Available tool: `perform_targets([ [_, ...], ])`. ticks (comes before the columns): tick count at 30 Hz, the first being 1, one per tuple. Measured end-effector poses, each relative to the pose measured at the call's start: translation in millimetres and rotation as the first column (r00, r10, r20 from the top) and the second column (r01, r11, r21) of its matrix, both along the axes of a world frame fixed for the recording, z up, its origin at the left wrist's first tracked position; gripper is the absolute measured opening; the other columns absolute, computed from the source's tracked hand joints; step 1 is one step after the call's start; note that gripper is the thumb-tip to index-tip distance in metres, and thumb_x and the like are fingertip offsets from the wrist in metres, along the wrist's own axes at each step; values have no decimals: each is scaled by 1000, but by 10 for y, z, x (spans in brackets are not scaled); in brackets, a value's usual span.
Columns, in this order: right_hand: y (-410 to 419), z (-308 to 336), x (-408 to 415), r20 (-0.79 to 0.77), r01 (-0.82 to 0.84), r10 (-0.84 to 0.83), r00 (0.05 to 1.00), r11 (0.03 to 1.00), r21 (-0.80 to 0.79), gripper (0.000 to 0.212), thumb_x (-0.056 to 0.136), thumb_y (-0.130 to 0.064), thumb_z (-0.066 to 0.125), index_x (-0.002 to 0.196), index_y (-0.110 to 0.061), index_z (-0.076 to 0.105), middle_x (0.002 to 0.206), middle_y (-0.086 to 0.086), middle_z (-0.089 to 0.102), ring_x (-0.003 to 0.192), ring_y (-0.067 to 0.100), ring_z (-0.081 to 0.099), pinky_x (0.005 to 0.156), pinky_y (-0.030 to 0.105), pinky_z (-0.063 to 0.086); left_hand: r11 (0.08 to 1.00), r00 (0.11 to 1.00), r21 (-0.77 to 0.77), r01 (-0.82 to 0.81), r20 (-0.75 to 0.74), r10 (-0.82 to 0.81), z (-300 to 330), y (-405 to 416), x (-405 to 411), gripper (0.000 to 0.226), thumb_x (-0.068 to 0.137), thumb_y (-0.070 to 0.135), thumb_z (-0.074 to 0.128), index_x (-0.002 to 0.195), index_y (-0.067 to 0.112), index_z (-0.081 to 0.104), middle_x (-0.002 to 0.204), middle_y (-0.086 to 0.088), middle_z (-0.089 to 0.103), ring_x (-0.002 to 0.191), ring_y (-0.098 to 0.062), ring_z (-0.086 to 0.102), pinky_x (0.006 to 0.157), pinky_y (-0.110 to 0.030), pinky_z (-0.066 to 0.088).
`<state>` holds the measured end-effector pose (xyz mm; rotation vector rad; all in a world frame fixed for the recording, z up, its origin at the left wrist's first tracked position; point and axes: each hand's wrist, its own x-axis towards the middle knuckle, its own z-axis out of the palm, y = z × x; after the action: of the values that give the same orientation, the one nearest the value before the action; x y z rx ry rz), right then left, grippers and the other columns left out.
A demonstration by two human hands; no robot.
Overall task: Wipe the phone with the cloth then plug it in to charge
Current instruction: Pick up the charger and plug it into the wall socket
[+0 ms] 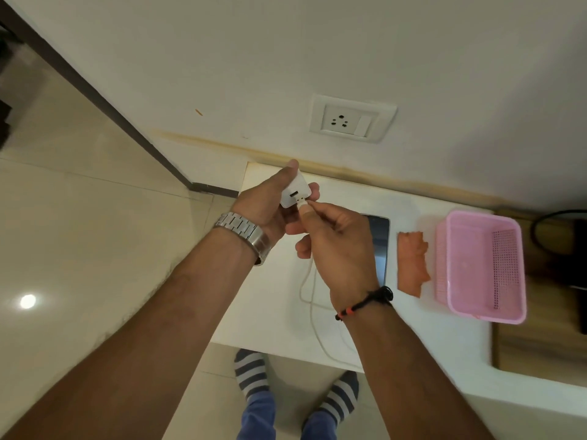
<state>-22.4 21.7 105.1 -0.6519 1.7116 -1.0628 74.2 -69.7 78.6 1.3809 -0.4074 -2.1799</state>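
The left hand (270, 204) gripped the adapter (293, 193) port-up, probably to steady it. The right hand (336, 236), at its 4 o'clock, pinched the plug (301, 203) of the cable (313, 300) at the port; whether it was seated was hard to tell. The phone (381, 246) lay on the counter (365, 192), largely hidden behind that hand. At the phone's 3 o'clock lay the cloth (413, 265), apparently set aside, then a basket (482, 265). The socket (351, 119) was at 12 o'clock.
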Motion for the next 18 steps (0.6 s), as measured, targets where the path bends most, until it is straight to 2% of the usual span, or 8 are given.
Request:
perform_targets([
  [6, -5, 32, -80, 62, 13, -16, 998, 999, 37, 21, 99, -27, 65, 108, -15, 78, 80, -1, 80, 52, 7, 64, 55, 21, 57, 998, 1000, -55, -17, 17, 18, 36, 40, -88, 33, 96, 41, 69, 107, 10, 65, 94, -11, 79, 66, -20, 73, 49, -25, 55],
  [10, 4, 55, -101, 142, 19, -29, 989, 997, 69, 21, 98, -29, 66, 104, -13, 79, 81, 0, 81, 54, 8, 66, 59, 27, 61, 991, 998, -128, -37, 43, 42, 62, 62, -92, 39, 92, 35, 74, 114, 4, 63, 98, -13, 79, 76, -23, 77, 60, -32, 63],
  [13, -2, 71, -108, 153, 29, -40, 987, 997, 76, 20, 98, -26, 66, 99, -13, 80, 80, 1, 80, 55, 8, 66, 61, 27, 62, 984, 997, -168, -56, 37, 63, 81, 85, -89, 40, 90, 30, 78, 117, 5, 62, 101, -18, 79, 81, -27, 77, 69, -39, 63],
  [15, -8, 80, -103, 168, 36, -48, 985, 997, 71, 19, 98, -24, 67, 98, -12, 80, 80, 2, 80, 56, 9, 66, 61, 28, 62, 983, 997, -175, -63, 27, 69, 94, 103, -89, 39, 90, 30, 78, 117, 7, 62, 101, -19, 78, 80, -27, 76, 67, -38, 63],
  [18, -7, 92, -94, 200, 43, -60, 978, 995, 86, 18, 97, -22, 68, 97, -10, 81, 80, 6, 80, 59, 11, 69, 62, 28, 63, 979, 995, -187, -80, 50, 91, 97, 150, -97, 40, 89, 32, 79, 116, 6, 63, 102, -19, 79, 78, -27, 76, 51, -31, 58],
])
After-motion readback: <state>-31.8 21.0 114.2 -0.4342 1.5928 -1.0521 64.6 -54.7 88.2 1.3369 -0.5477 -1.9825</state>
